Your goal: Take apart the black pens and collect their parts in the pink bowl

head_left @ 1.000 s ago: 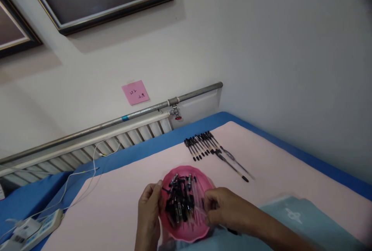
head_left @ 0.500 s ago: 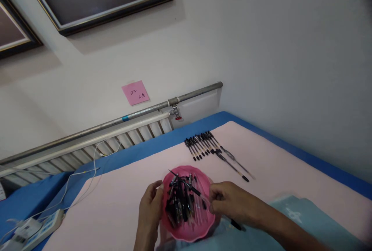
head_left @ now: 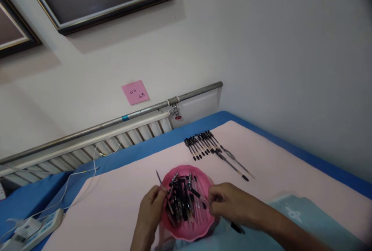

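A pink scalloped bowl [head_left: 190, 236] holds many pen parts: black caps, dark pieces and clear tubes [head_left: 200, 212]. My left hand [head_left: 151, 206] is at its left rim, thumb and fingers pinched on a thin dark pen refill [head_left: 158, 178] that points up and away. Over the right rim, my right hand [head_left: 222, 200] is closed around a clear pen barrel [head_left: 203, 199] with a black grip, directed into the bowl. Below my right wrist lies a black-ended pen [head_left: 236, 227].
Beyond the bowl lies a row of black-capped pens [head_left: 203, 144], with longer pens [head_left: 232, 165] beside it. A light blue plastic sheet [head_left: 305, 218] covers the near right of the pink tabletop [head_left: 116, 204]. A power strip [head_left: 46, 227] with white cables is at left.
My left hand has closed on the thin refill, which was slanting over the bowl and now stands at its left rim. My right hand has barely moved.
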A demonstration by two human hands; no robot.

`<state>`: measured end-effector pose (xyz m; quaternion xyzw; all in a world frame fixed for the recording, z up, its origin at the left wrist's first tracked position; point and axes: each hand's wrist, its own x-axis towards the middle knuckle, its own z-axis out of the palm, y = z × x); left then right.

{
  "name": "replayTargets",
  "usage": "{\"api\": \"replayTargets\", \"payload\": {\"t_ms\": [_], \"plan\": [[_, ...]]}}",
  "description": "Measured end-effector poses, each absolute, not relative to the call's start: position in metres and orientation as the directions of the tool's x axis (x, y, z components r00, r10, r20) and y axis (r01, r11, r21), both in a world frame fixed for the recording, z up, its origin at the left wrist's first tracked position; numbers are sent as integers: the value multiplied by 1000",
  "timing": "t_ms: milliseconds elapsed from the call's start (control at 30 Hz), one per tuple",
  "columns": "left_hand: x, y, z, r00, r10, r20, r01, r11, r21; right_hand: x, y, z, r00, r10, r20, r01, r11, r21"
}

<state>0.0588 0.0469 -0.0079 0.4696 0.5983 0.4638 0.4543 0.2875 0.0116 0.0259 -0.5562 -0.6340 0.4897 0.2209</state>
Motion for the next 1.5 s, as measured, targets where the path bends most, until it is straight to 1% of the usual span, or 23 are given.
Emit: {"api": "replayTargets", "payload": {"t_ms": [100,167,200,233,300,367,400,500,567,700,800,867,933,1000,1100,1133,1167,1233,1300,1333,1400,1467,1500], "plan": [[57,45,-7,-78,995,-56,491,87,867,286,13,24,-267,924,-273,475,-121,-872],[59,42,-6,-63,997,-34,568,64,820,285,13,21,-259,925,-277,449,-138,-883],[62,41,-5,-36,999,-41,550,54,834,284,14,20,-257,927,-272,431,-142,-891],[65,39,-4,5,998,-62,496,51,867,283,14,18,-261,927,-268,409,-145,-901],[75,35,-4,121,985,-126,321,81,944,280,14,17,-281,921,-270,367,-157,-917],[87,30,-3,217,955,-200,134,174,976,276,12,16,-309,911,-274,337,-165,-927],[94,27,-3,248,939,-239,41,236,971,274,11,15,-320,906,-277,327,-169,-930],[109,22,-2,311,881,-358,-173,423,889,267,8,14,-339,903,-264,314,-156,-937],[112,22,-2,308,871,-382,-246,461,852,264,6,13,-343,903,-259,316,-149,-937],[103,27,-4,255,891,-376,-292,441,849,267,5,14,-361,897,-255,347,-124,-930],[87,33,-1,117,935,-334,-320,354,879,273,5,17,-386,882,-271,384,-113,-916],[75,37,1,23,946,-324,-277,318,907,277,6,18,-373,888,-270,393,-113,-913],[67,41,1,32,933,-357,-146,358,922,278,8,19,-333,905,-264,384,-126,-915],[64,43,-1,20,939,-344,-4,344,939,277,11,17,-290,917,-273,359,-160,-920],[70,42,-6,-62,982,-177,109,183,977,274,15,11,-262,912,-317,263,-248,-932],[75,39,-7,-48,990,-136,132,141,981,274,17,9,-258,912,-318,206,-269,-941],[80,36,-6,3,994,-113,157,111,981,273,18,7,-256,917,-307,138,-280,-950],[93,27,-4,167,981,-96,230,56,972,271,20,3,-240,934,-265,-4,-274,-962],[106,17,1,304,949,-81,336,-27,941,270,20,1,-216,949,-228,-108,-255,-961],[111,12,3,335,938,-88,394,-54,918,269,21,0,-203,955,-216,-148,-248,-957],[119,6,7,341,935,-96,491,-91,866,267,21,-2,-190,962,-199,-200,-236,-951],[122,5,7,337,938,-77,530,-121,839,266,21,-4,-182,967,-179,-200,-214,-956],[122,6,6,348,935,-65,520,-136,843,266,21,-4,-179,969,-169,-183,-201,-962]]}}
